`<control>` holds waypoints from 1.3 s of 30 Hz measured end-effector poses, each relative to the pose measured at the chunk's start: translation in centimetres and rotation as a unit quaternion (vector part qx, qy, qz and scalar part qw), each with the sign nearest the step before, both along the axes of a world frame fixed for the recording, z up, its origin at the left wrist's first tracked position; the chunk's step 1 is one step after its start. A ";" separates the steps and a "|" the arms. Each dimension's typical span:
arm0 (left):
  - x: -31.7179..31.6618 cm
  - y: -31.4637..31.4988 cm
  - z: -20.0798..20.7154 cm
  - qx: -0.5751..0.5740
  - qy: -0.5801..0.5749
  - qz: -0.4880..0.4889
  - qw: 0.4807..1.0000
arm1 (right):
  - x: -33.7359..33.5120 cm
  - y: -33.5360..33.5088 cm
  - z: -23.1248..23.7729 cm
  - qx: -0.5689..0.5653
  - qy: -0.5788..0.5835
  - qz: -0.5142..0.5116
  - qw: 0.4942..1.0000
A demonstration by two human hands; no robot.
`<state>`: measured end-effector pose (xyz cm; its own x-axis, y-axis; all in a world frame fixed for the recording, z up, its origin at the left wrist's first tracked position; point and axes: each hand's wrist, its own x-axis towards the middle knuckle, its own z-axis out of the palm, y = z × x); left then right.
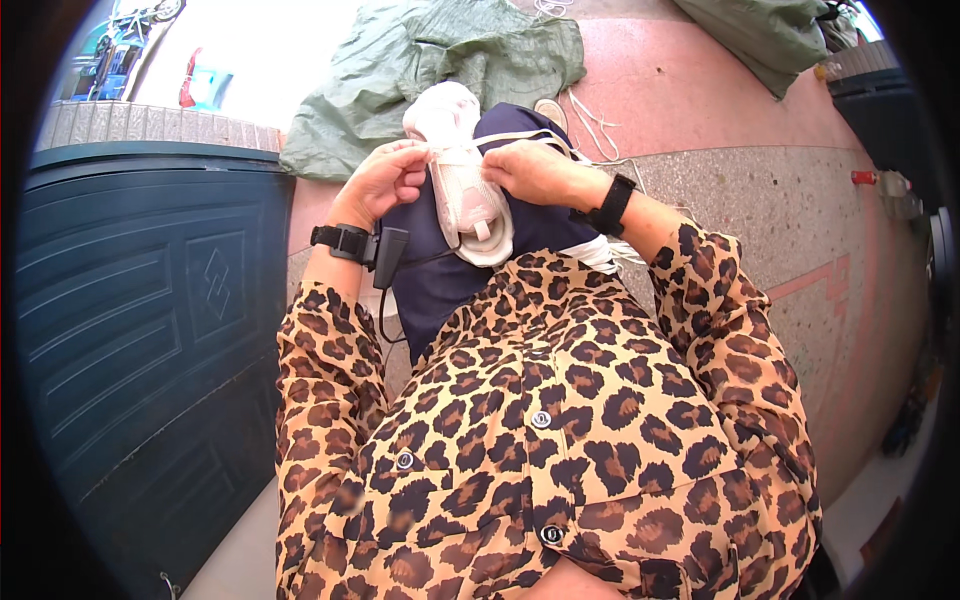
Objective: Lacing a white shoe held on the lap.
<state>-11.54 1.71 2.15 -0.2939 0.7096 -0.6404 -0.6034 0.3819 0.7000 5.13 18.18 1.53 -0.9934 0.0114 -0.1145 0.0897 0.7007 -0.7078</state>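
A pale white-pink sneaker [467,195] rests on my dark-clad lap, its pull tab end toward me. White shoelace [510,135] crosses the shoe and trails off to the right past my right hand. On the shoe's left side, my left hand [388,178] is closed, thumb and forefinger pinching the shoelace near the opening. My right hand [535,172] is at the opposite edge with its fingertips pressed together against the shoe. What those fingertips hold is hidden. At the far end of the sneaker is a bunched white part [442,112].
Green sheeting [370,100] spreads on the floor ahead, and a green bundle [760,40] lies at the far right. Loose white laces [598,128] lie on the floor. A dark blue panelled door [150,290] stands close on my left.
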 end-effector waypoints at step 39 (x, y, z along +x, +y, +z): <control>2.4 1.0 3.5 -0.057 0.410 -0.099 0.905 | -2.1 -1.8 34.5 -0.154 0.428 -0.016 0.891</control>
<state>-9.18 2.69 5.70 -0.5783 0.7430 -0.3369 0.1893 0.5239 0.8305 3.06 16.36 36.05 -0.7181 0.1396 0.6818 -0.5587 0.4685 -0.6844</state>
